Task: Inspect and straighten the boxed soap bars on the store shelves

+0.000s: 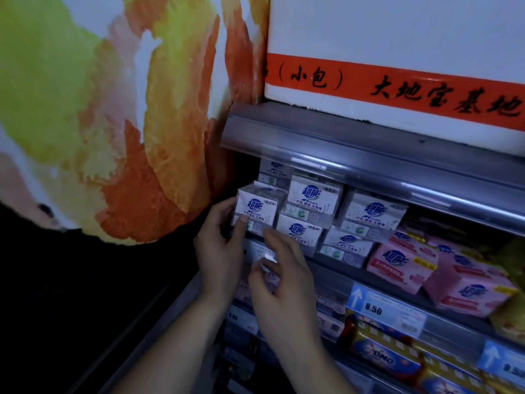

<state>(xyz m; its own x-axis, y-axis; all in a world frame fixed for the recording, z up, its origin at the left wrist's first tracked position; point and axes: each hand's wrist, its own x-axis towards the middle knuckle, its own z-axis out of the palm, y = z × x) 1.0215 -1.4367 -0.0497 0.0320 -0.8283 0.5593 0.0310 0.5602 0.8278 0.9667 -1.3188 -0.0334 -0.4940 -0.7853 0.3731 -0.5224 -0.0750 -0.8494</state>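
Note:
White boxed soap bars with a blue logo are stacked at the left end of the middle shelf point(383, 282). My left hand point(220, 251) grips the leftmost white soap box point(257, 207), thumb on its front face, fingers round its left side. This box sits tilted and stands out from the stack. My right hand point(279, 277) is just below and to its right, fingers loosely curled and fingertips near the box's lower edge; whether they touch it is unclear. More white soap boxes point(312, 200) stand stacked to the right, some askew.
Pink soap boxes point(403, 265) lie right of the white ones. A large white foam box point(397, 38) with an orange band sits on the top shelf. Price tags point(383, 308) line the shelf edge, with blue-yellow packs point(383, 356) below. A painted wall panel point(113, 109) closes the left side.

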